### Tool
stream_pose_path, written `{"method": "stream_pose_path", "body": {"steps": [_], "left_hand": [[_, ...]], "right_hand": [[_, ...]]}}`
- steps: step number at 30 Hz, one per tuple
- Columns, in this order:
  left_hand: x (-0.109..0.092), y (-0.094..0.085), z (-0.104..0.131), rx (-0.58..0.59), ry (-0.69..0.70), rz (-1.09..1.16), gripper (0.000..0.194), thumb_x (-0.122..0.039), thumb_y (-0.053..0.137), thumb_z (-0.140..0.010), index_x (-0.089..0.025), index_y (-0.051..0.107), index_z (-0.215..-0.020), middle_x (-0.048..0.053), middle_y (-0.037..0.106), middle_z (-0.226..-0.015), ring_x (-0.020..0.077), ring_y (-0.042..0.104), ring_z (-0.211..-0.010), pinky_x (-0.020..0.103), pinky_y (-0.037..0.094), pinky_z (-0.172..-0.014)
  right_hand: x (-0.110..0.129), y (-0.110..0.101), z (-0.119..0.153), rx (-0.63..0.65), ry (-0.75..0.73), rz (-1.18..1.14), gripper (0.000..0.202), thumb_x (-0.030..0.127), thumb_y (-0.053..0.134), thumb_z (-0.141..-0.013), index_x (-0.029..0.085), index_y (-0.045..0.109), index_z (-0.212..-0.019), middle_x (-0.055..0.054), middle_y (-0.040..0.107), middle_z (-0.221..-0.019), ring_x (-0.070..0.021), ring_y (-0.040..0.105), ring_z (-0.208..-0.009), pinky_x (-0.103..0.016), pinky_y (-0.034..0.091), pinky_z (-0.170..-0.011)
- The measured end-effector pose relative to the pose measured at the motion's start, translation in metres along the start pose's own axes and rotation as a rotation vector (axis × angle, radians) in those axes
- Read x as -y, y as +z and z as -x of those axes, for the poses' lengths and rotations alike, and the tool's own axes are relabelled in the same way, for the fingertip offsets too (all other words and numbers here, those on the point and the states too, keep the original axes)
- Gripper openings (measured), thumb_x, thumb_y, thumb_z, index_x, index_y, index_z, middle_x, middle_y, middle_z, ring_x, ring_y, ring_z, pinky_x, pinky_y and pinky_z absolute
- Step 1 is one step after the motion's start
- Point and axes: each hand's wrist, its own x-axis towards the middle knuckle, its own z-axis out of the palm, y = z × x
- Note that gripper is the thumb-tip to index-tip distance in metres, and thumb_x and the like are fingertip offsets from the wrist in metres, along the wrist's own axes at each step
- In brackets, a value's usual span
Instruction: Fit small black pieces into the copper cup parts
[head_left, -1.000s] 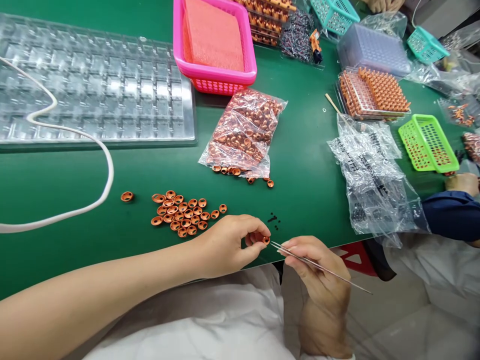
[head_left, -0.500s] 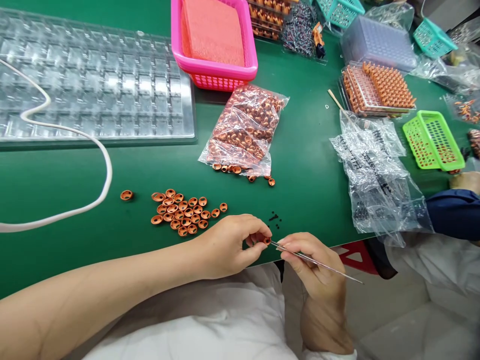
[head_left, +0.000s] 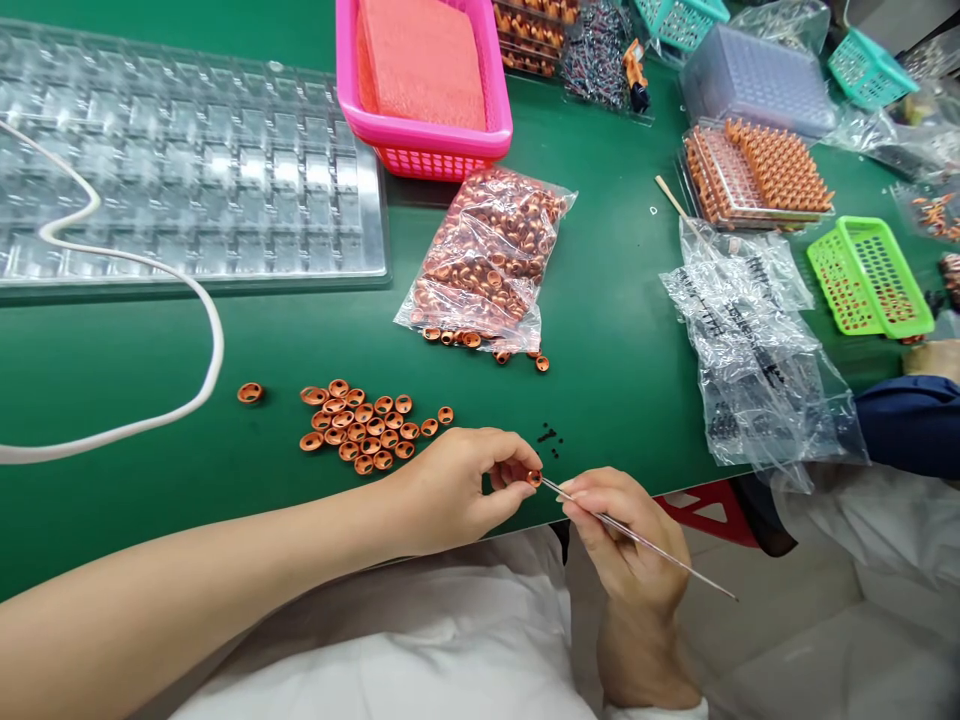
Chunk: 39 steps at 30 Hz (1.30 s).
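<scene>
Between thumb and forefinger, my left hand pinches a small copper-coloured cup at the table's near edge. My right hand is closed around a thin metal rod, perhaps tweezers; its tip meets the cup. Whether the tip carries anything is too small to tell. Just beyond the cup lie several tiny black pieces. To the left of my left hand is a loose cluster of similar copper cups, with one more cup apart from it.
A clear bag of copper cups lies ahead, spilling a few. Behind it stands a pink basket. A clear plastic tray and white cord occupy the left. Plastic bags, a green basket and another person's sleeve are at right.
The rod in my right hand has tilted slightly, its rear end now lower and further right. My left hand keeps the cup in nearly the same place.
</scene>
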Motion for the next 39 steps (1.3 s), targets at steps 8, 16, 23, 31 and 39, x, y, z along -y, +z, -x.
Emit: {"method": "stream_pose_path", "body": {"steps": [8,16,23,31,39], "left_hand": [[0.0047,0.0021,-0.0007,-0.018,-0.004,0.038,0.009,-0.018,0.063,-0.086,-0.015,0.071,-0.091,0.002,0.076,-0.079,0.0111,0.068,-0.068,0.019,0.054,-0.064],[0.0014,0.0004,-0.0001,-0.012,-0.008,0.024,0.009,-0.017,0.064,-0.087,-0.014,0.071,-0.092,0.002,0.076,-0.080,0.0111,0.069,-0.069,0.019,0.055,-0.066],[0.0032,0.0013,-0.0004,-0.028,0.029,0.021,0.009,-0.016,0.064,-0.087,-0.014,0.072,-0.091,0.002,0.076,-0.079,0.0108,0.068,-0.068,0.019,0.054,-0.065],[0.0048,0.0024,-0.0003,-0.044,0.046,0.016,0.009,-0.014,0.064,-0.087,-0.013,0.072,-0.092,0.002,0.076,-0.079,0.0102,0.068,-0.067,0.018,0.054,-0.064],[-0.0007,-0.0003,-0.0009,-0.020,0.004,0.014,0.009,-0.013,0.065,-0.086,-0.012,0.072,-0.092,0.003,0.076,-0.080,0.0105,0.068,-0.068,0.017,0.054,-0.066]], "right_hand": [[-0.0028,0.0020,0.0051,0.022,-0.043,0.024,0.031,0.001,0.067,-0.086,0.022,0.066,-0.110,-0.006,0.074,-0.099,-0.0200,0.073,-0.090,-0.036,0.063,-0.074],[-0.0033,0.0007,0.0046,0.037,-0.070,0.010,0.036,-0.002,0.067,-0.085,0.020,0.066,-0.112,-0.006,0.073,-0.102,-0.0201,0.072,-0.092,-0.036,0.063,-0.075],[-0.0044,0.0005,0.0032,0.043,-0.081,-0.012,0.036,-0.005,0.067,-0.083,0.018,0.066,-0.111,-0.007,0.073,-0.101,-0.0196,0.072,-0.093,-0.035,0.063,-0.076],[-0.0033,0.0003,0.0041,0.040,-0.106,0.012,0.039,-0.006,0.068,-0.082,0.018,0.066,-0.112,-0.008,0.073,-0.102,-0.0208,0.072,-0.093,-0.036,0.063,-0.076],[-0.0038,0.0006,0.0026,0.035,-0.114,0.012,0.040,-0.007,0.067,-0.081,0.018,0.066,-0.113,-0.008,0.072,-0.103,-0.0205,0.072,-0.093,-0.036,0.063,-0.076]]}}
